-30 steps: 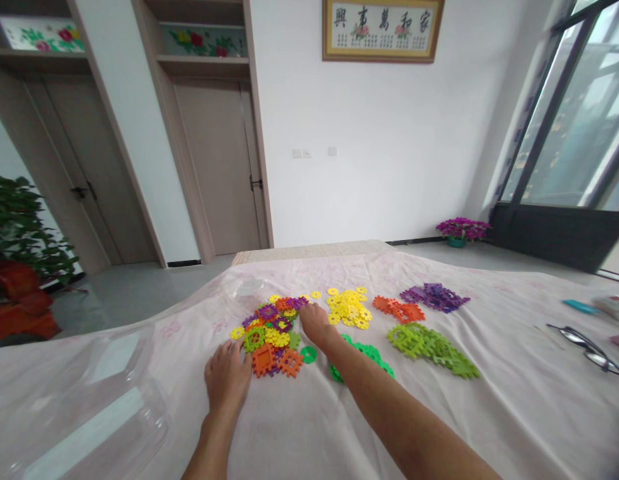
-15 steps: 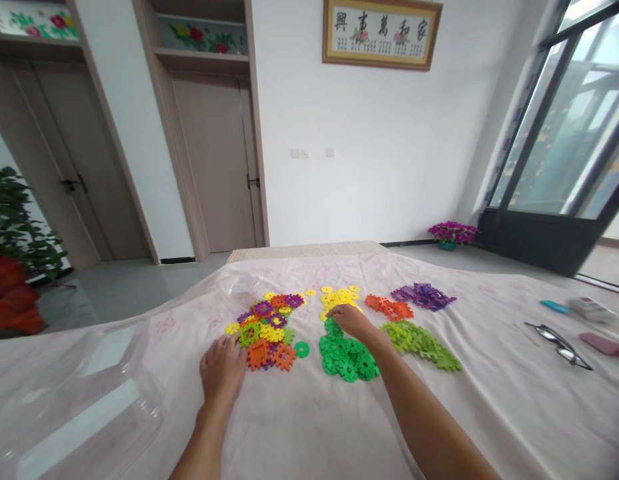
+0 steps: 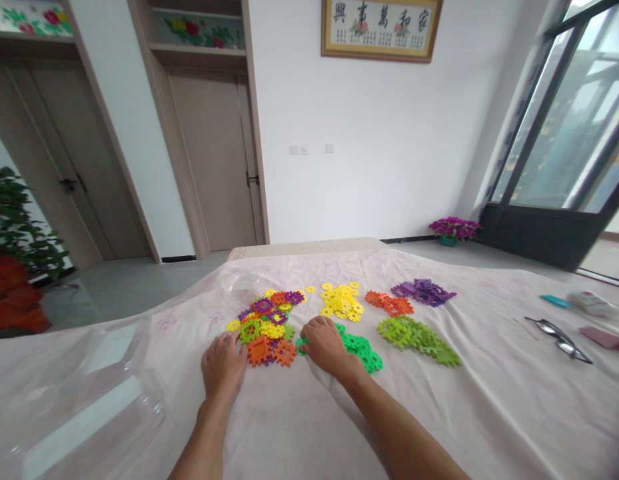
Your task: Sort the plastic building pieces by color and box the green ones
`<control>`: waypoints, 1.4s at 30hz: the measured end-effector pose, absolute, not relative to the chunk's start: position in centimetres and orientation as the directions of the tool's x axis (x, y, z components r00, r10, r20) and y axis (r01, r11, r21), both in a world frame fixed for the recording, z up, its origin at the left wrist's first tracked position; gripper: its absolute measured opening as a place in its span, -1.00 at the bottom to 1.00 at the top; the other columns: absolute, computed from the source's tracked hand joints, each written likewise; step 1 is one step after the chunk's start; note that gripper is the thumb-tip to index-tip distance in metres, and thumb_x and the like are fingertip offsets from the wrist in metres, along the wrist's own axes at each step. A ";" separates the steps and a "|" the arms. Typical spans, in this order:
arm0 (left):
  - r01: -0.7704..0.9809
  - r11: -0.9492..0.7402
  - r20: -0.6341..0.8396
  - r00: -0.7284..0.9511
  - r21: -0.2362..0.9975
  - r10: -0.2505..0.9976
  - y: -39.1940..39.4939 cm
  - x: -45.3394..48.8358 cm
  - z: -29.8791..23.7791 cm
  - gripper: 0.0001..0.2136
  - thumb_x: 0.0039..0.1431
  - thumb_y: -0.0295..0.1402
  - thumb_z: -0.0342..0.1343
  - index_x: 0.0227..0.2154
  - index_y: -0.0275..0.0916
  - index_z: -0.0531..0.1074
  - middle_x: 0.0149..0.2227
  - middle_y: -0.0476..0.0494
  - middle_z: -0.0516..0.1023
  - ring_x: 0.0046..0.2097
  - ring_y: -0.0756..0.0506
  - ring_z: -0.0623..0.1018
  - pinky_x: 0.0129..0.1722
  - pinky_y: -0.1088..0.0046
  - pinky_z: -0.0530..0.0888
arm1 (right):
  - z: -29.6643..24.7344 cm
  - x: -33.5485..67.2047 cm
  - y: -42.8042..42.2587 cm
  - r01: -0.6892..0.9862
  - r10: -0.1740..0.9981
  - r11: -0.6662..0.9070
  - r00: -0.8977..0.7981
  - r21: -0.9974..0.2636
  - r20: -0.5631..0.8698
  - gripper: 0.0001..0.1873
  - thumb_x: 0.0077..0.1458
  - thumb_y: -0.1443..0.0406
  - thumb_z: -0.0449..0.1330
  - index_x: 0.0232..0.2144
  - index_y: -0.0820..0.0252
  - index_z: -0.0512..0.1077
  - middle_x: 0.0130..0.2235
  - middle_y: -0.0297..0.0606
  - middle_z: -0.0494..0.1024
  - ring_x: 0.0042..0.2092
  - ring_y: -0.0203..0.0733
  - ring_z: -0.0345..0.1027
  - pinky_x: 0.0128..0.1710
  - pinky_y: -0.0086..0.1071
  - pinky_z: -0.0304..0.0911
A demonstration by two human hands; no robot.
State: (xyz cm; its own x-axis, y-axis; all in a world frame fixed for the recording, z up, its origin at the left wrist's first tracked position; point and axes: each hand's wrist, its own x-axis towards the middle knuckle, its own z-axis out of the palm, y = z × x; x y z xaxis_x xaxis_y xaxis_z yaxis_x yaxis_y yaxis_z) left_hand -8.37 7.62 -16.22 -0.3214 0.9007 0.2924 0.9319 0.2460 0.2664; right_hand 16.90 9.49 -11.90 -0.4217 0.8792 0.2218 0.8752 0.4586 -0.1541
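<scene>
My left hand (image 3: 223, 363) lies on the cloth at the left edge of a mixed pile of plastic interlocking pieces, its fingers loosely spread with nothing visible in them. Orange square pieces (image 3: 259, 350), yellow discs (image 3: 272, 330) and purple pieces (image 3: 294, 298) make up much of that pile. Just right of it, the bent fingers of my right hand (image 3: 325, 343) are closed on a single green notched disc (image 3: 301, 345), mostly covered by the fingertips. Behind that hand is a heap of green discs (image 3: 362, 350), partly hidden by it.
Sorted heaps of yellow discs (image 3: 343, 301), orange pieces (image 3: 392, 305), purple pieces (image 3: 423, 292) and light green pieces (image 3: 419, 340) lie across the cloth (image 3: 289, 427). Clear plastic containers (image 3: 89, 413) rest at left. Glasses (image 3: 559, 340) and a pink case (image 3: 604, 338) are at right.
My right hand has moved left and toward me, from between the yellow and green heaps to the lone green disc. My left hand stays by the mixed pile.
</scene>
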 end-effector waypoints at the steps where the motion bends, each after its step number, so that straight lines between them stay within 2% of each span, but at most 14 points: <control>1: 0.932 0.247 0.295 -0.323 0.266 0.900 7.6 -8.4 -16.2 -0.58 0.23 -0.25 -0.06 0.12 -0.16 0.40 0.19 -0.23 0.41 0.22 -0.17 0.35 0.20 0.24 0.21 | -12.0 16.9 9.5 0.877 0.887 0.445 -0.403 -0.181 0.227 -0.78 0.09 0.19 0.29 -0.22 0.15 0.54 -0.19 -0.19 0.59 -0.02 -0.09 0.33 -0.03 -0.32 0.07; 5: 0.933 0.245 0.297 -0.321 0.265 0.899 7.7 -8.5 -16.4 -0.58 0.23 -0.25 -0.05 0.12 -0.17 0.40 0.19 -0.23 0.41 0.23 -0.19 0.34 0.20 0.22 0.20 | -11.7 17.2 9.4 0.862 0.903 0.413 -0.346 -0.293 0.254 -0.84 0.12 0.24 0.23 -0.23 0.11 0.52 -0.28 -0.27 0.60 -0.14 -0.15 0.38 -0.14 -0.38 0.08; 8: 0.934 0.241 0.293 -0.316 0.263 0.902 7.7 -8.5 -16.4 -0.59 0.23 -0.25 -0.06 0.11 -0.17 0.41 0.19 -0.24 0.41 0.22 -0.19 0.34 0.20 0.22 0.21 | -10.5 17.8 9.3 0.872 0.912 0.374 -0.285 -0.314 0.295 -0.83 0.16 0.31 0.12 -0.30 0.12 0.53 -0.32 -0.27 0.59 -0.22 -0.19 0.39 -0.24 -0.40 0.05; 12: 0.935 0.240 0.293 -0.313 0.260 0.903 7.7 -8.5 -16.5 -0.59 0.24 -0.24 -0.06 0.10 -0.17 0.42 0.19 -0.23 0.41 0.22 -0.19 0.34 0.21 0.23 0.20 | -8.1 19.2 9.2 0.946 0.936 0.222 -0.140 -0.235 0.322 -0.79 0.09 0.37 0.09 -0.38 0.17 0.55 -0.37 -0.18 0.58 -0.27 -0.15 0.36 -0.28 -0.34 -0.01; 15: 0.937 0.237 0.298 -0.310 0.257 0.903 7.7 -8.5 -16.6 -0.59 0.24 -0.23 -0.06 0.11 -0.17 0.41 0.19 -0.22 0.41 0.23 -0.19 0.33 0.20 0.23 0.20 | -7.1 19.5 8.8 0.956 0.920 0.236 -0.163 -0.171 0.357 -0.82 0.04 0.38 0.12 -0.44 0.17 0.55 -0.32 -0.14 0.58 -0.21 -0.10 0.33 -0.23 -0.29 0.00; 17: 0.936 0.238 0.300 -0.311 0.258 0.902 7.7 -8.5 -16.6 -0.58 0.25 -0.22 -0.06 0.12 -0.17 0.40 0.20 -0.22 0.41 0.24 -0.20 0.32 0.20 0.23 0.20 | -7.2 18.7 8.3 0.933 0.906 0.309 -0.229 -0.186 0.357 -0.84 0.07 0.32 0.15 -0.41 0.15 0.56 -0.26 -0.15 0.58 -0.16 -0.08 0.31 -0.19 -0.27 0.01; 19: 0.937 0.236 0.299 -0.310 0.259 0.903 7.6 -8.4 -16.5 -0.58 0.25 -0.22 -0.07 0.11 -0.17 0.40 0.20 -0.22 0.41 0.24 -0.20 0.32 0.19 0.23 0.21 | -7.9 17.4 7.6 0.897 0.893 0.388 -0.310 -0.212 0.327 -0.80 0.10 0.18 0.20 -0.34 0.12 0.58 -0.25 -0.16 0.57 -0.13 -0.05 0.30 -0.16 -0.26 0.04; 22: 0.939 0.227 0.298 -0.301 0.258 0.906 7.5 -8.4 -16.3 -0.58 0.24 -0.23 -0.07 0.11 -0.18 0.41 0.18 -0.23 0.42 0.23 -0.19 0.33 0.18 0.24 0.22 | -9.6 15.3 6.8 0.864 0.867 0.468 -0.409 -0.184 0.285 -0.58 0.06 -0.05 0.23 -0.30 0.16 0.58 -0.24 -0.10 0.55 -0.09 0.01 0.28 -0.10 -0.19 0.07; 26: 0.942 0.221 0.303 -0.293 0.251 0.907 7.6 -8.5 -16.4 -0.58 0.23 -0.23 -0.07 0.10 -0.19 0.41 0.18 -0.24 0.42 0.20 -0.18 0.36 0.19 0.22 0.21 | -11.3 14.0 6.5 0.855 0.857 0.492 -0.443 -0.165 0.263 -0.43 0.04 -0.16 0.19 -0.31 0.23 0.55 -0.22 -0.05 0.54 -0.07 0.05 0.28 -0.07 -0.17 0.10; 30: 0.948 0.212 0.288 -0.277 0.237 0.917 7.8 -8.7 -16.5 -0.58 0.23 -0.22 -0.09 0.10 -0.18 0.40 0.18 -0.22 0.42 0.20 -0.19 0.37 0.16 0.24 0.25 | -11.6 14.0 6.7 0.837 0.878 0.463 -0.388 -0.291 0.281 -0.61 0.00 -0.02 0.31 -0.27 0.14 0.51 -0.26 -0.20 0.58 -0.13 -0.05 0.35 -0.16 -0.29 0.12; 34: 0.946 0.224 0.284 -0.287 0.233 0.915 7.7 -8.6 -16.6 -0.56 0.24 -0.20 -0.11 0.12 -0.16 0.39 0.20 -0.22 0.40 0.22 -0.19 0.35 0.18 0.24 0.24 | -11.0 15.5 8.2 0.755 0.921 0.382 -0.266 -0.534 0.283 -0.87 0.05 0.23 0.27 -0.30 0.10 0.52 -0.34 -0.33 0.59 -0.31 -0.24 0.38 -0.36 -0.44 0.06; 37: 0.945 0.230 0.285 -0.292 0.232 0.913 7.6 -8.5 -16.6 -0.56 0.25 -0.19 -0.12 0.13 -0.16 0.39 0.21 -0.23 0.40 0.23 -0.20 0.34 0.19 0.23 0.24 | -10.5 18.5 10.5 0.683 0.931 0.332 -0.128 -0.651 0.341 -0.84 0.09 0.27 0.19 -0.30 0.13 0.55 -0.41 -0.35 0.57 -0.38 -0.29 0.37 -0.41 -0.47 0.06; 42: 0.950 0.231 0.286 -0.286 0.212 0.915 7.8 -8.7 -16.8 -0.56 0.25 -0.21 -0.12 0.13 -0.16 0.39 0.20 -0.22 0.40 0.22 -0.19 0.36 0.18 0.26 0.25 | -10.2 26.4 13.6 0.677 0.895 0.093 0.264 -0.730 0.360 -0.70 0.08 0.22 0.12 -0.23 0.25 0.57 -0.41 -0.25 0.58 -0.35 -0.20 0.42 -0.38 -0.44 0.14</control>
